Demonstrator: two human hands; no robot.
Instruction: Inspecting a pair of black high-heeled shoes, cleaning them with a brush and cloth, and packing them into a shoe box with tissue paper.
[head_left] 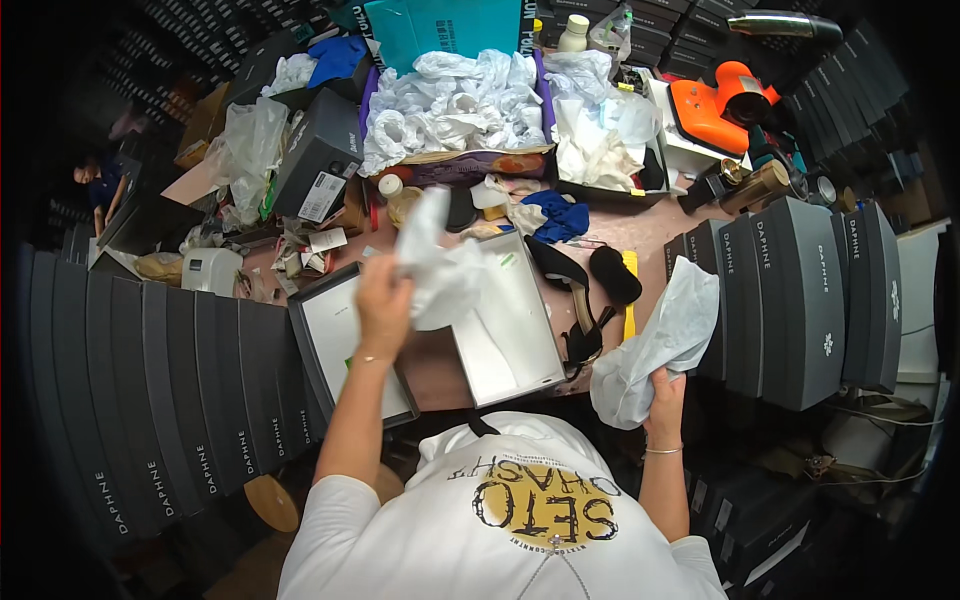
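My left hand [383,308] is closed on a crumpled piece of white tissue paper [445,280], smeared by motion above the work table. Off to the right, my right hand [664,402] grips the lower end of a longer bundle of white tissue paper [668,325]; whether anything is inside it I cannot tell. Between my arms, an open shoe box [515,335] shows its white inside, partly covered by the left tissue. Left of that lies the dark-rimmed box lid [345,320]. Black heeled shoes [565,275] rest just right of the box.
Rows of dark grey shoe boxes stand left [175,390] and right [790,300]. At the back, a purple-edged box [547,85] holds heaped white paper. An orange device [715,115] sits at back right. Bottles, a blue cloth [557,216] and a yellow strip [630,300] lie about.
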